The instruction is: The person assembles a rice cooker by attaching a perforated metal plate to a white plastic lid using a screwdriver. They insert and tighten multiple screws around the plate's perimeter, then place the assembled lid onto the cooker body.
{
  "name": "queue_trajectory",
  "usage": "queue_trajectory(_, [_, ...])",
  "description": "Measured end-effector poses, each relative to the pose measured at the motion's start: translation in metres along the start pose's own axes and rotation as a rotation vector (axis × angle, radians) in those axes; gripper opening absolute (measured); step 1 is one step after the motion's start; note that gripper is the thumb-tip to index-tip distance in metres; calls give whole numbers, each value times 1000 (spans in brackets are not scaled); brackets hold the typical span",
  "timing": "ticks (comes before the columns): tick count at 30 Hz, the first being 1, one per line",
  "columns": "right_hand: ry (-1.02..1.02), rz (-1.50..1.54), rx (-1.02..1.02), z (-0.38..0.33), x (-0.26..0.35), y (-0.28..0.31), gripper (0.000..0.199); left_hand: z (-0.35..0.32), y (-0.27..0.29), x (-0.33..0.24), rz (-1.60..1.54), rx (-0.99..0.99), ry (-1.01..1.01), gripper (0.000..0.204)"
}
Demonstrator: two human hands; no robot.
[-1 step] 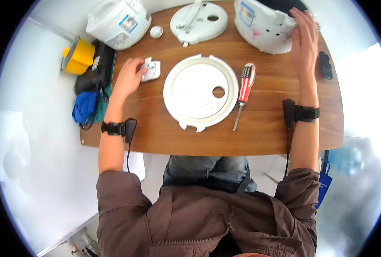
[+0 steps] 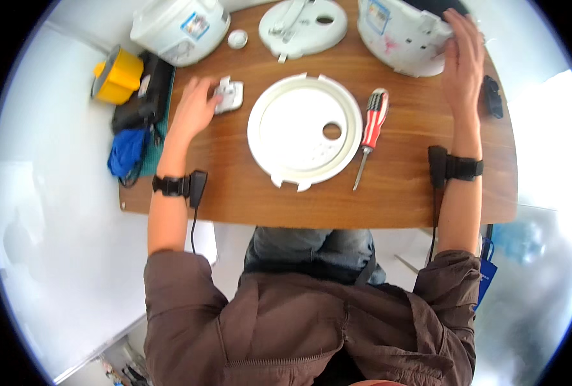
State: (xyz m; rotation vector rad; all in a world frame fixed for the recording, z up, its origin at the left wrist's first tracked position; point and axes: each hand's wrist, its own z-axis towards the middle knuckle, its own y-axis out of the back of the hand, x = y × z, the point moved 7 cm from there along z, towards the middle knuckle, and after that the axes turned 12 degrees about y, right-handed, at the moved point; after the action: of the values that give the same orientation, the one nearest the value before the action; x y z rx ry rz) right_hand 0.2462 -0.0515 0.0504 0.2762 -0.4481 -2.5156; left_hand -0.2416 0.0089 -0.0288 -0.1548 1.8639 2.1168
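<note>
At the left of the table, a small white plastic part (image 2: pixel 232 96) lies beside my left hand (image 2: pixel 194 108). The thumb and fingertips are at its left edge, apart from each other and loosely bent. My right hand (image 2: pixel 464 67) rests against the right side of a white rice cooker body (image 2: pixel 398 48), fingers stretched along its rim. Between my hands lies a round white lid plate (image 2: pixel 292 128) with a hole and notched tabs. Just right of the plate is a screwdriver (image 2: pixel 374 119) with a red, white and dark handle, its tip toward me.
At the back stand another white rice cooker (image 2: pixel 180 35), a small round white cap (image 2: pixel 237 39) and a white cooker lid (image 2: pixel 302 32). A yellow container (image 2: pixel 120 76), black case (image 2: pixel 135 106) and blue cloth (image 2: pixel 127 153) are at left. A black object (image 2: pixel 493 96) lies at right.
The whole view has shifted slightly, so the table's things sit a little higher. My left fingers overlap the small white part slightly less. My right hand stays against the cooker body.
</note>
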Motion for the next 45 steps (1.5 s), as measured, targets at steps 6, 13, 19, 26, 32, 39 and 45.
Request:
queue_trajectory(6, [-123,-57,8,-10,0,4,45,-52,20,-114,-101,-54,-259,38])
queue_trajectory(13, [-59,0,28,-5,7,0,41,-111,-2,-181,-204,213,-566,63])
queue_trajectory(19, [-53,-69,1,-12,-5,2,40,-29,18,-170,-177,-103,-343,44])
queue_trajectory(26, [-65,-64,7,-8,2,5,42,37,16,-146,-112,-167,-161,37])
queue_trajectory(32, [-58,-41,-8,-6,4,5,41,49,5,-142,-39,-273,-233,42])
queue_trajectory(39, [-83,-29,-15,-10,-2,5,41,103,-25,-131,-59,-177,-62,70])
queue_trajectory(45, [-102,-38,-5,-10,-3,5,41,120,-40,-137,-21,-138,40,67])
